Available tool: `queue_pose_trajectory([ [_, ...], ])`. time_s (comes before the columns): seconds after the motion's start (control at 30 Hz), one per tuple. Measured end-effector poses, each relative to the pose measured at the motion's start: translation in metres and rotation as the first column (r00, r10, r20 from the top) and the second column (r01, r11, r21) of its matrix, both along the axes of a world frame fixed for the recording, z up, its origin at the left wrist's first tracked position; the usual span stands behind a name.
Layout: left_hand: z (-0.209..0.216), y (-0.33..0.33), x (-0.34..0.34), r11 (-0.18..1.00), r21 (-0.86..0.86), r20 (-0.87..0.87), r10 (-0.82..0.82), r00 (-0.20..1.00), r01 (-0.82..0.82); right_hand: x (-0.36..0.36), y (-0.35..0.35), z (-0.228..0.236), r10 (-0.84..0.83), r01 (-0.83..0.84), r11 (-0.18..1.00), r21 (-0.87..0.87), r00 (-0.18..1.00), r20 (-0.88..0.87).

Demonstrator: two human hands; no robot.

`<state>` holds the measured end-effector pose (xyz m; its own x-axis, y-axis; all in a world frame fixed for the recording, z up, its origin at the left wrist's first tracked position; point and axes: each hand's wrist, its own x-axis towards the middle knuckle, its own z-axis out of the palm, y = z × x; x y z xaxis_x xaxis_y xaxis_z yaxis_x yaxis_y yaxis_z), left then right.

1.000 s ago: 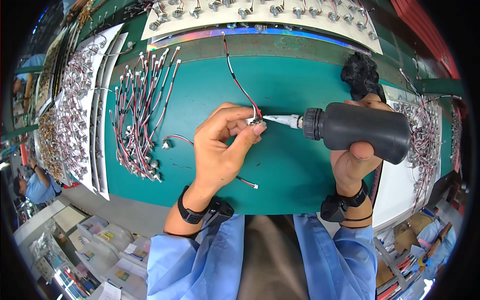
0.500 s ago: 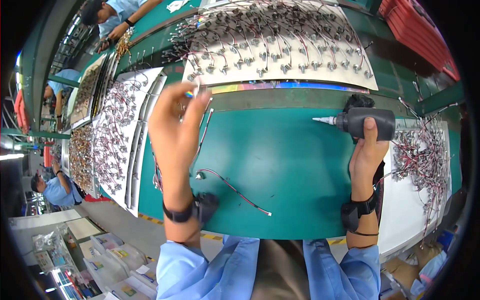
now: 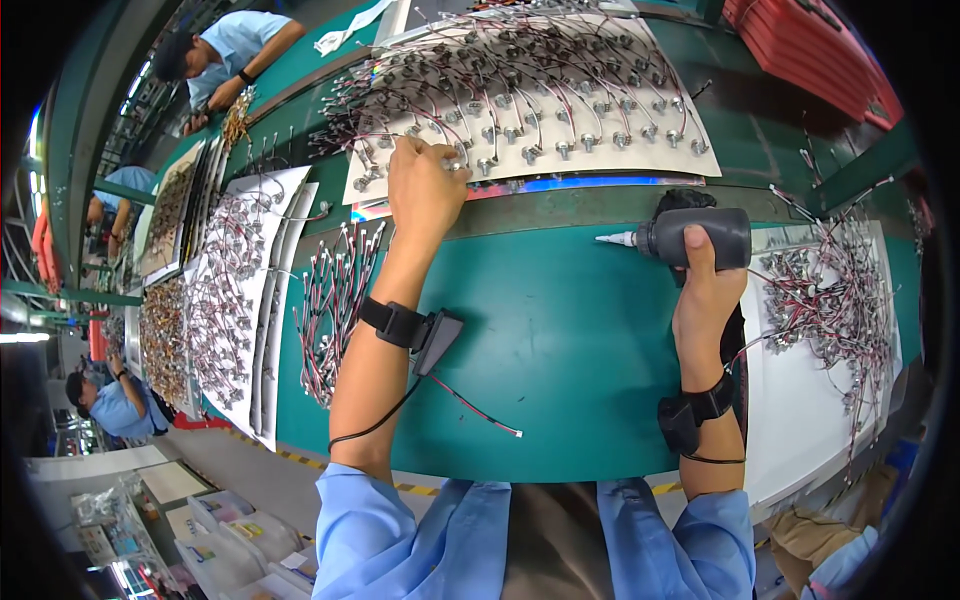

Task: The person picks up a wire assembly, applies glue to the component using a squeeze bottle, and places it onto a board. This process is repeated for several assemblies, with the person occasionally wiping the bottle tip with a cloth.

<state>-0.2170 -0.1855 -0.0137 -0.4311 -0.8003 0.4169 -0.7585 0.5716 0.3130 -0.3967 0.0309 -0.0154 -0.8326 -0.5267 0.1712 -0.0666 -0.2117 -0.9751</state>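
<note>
My left hand (image 3: 425,195) reaches to the near edge of a white sheet (image 3: 600,165) set with rows of small metal parts on red and black wires. Its fingers are pinched at a wired metal part (image 3: 456,163), partly hidden by the fingertips. My right hand (image 3: 703,315) grips a dark squeeze bottle (image 3: 705,238) lying sideways above the green mat, its pale pointed nozzle (image 3: 616,239) facing left. Below my left wrist, one loose red and black wire (image 3: 475,405) with a white connector lies on the mat; its other end is hidden.
A bundle of wires (image 3: 325,320) lies left of my forearm. More sheets of wired parts (image 3: 235,290) stand at the left, and a tangled pile (image 3: 825,300) at the right. Red trays (image 3: 800,50) are stacked at the far right. Co-workers (image 3: 225,60) sit at the left.
My left hand has moved forward and right, from above the mat to the sheet's near edge. My right hand still holds the bottle. The view has shifted slightly.
</note>
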Motion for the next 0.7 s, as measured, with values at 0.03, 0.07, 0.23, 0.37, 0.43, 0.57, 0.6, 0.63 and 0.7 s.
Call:
queue_pose_trajectory([
  [0.03,0.001,0.002,0.004,1.0,0.002,0.002,0.008,1.0,-0.008,0.0,0.0,0.0,0.008,-0.008,1.0,0.002,1.0,0.002],
  [0.07,0.001,0.004,0.009,1.0,-0.026,-0.013,-0.001,1.0,0.0,0.001,0.0,0.0,-0.007,0.007,1.0,-0.014,1.0,0.015],
  [0.23,0.039,0.045,0.049,0.995,0.093,-0.076,-0.01,0.997,0.017,0.0,-0.008,0.006,-0.051,0.062,0.991,-0.121,0.994,0.094],
  [0.37,0.046,0.103,0.118,0.961,0.276,-0.047,0.047,0.998,-0.032,0.006,-0.004,0.01,0.004,0.029,0.981,-0.192,0.986,0.167],
  [0.43,0.036,0.133,0.156,0.93,0.336,-0.042,0.175,0.984,-0.151,0.006,-0.006,0.009,0.045,-0.003,0.977,-0.215,0.98,0.193],
  [0.57,0.005,0.184,0.192,0.883,0.359,-0.089,0.355,0.931,-0.302,0.009,-0.003,0.005,0.146,-0.095,0.965,-0.243,0.969,0.198],
  [0.6,0.0,0.192,0.193,0.879,0.344,-0.117,0.389,0.914,-0.33,0.01,-0.004,0.004,0.148,-0.098,0.966,-0.239,0.968,0.203],
  [0.63,-0.003,0.195,0.191,0.874,0.349,-0.116,0.4,0.909,-0.34,0.012,-0.004,0.003,0.147,-0.097,0.967,-0.235,0.968,0.205],
  [0.7,-0.007,0.193,0.184,0.94,0.124,-0.052,0.325,0.944,-0.317,0.015,-0.007,0.003,0.161,-0.112,0.966,-0.233,0.965,0.206],
])
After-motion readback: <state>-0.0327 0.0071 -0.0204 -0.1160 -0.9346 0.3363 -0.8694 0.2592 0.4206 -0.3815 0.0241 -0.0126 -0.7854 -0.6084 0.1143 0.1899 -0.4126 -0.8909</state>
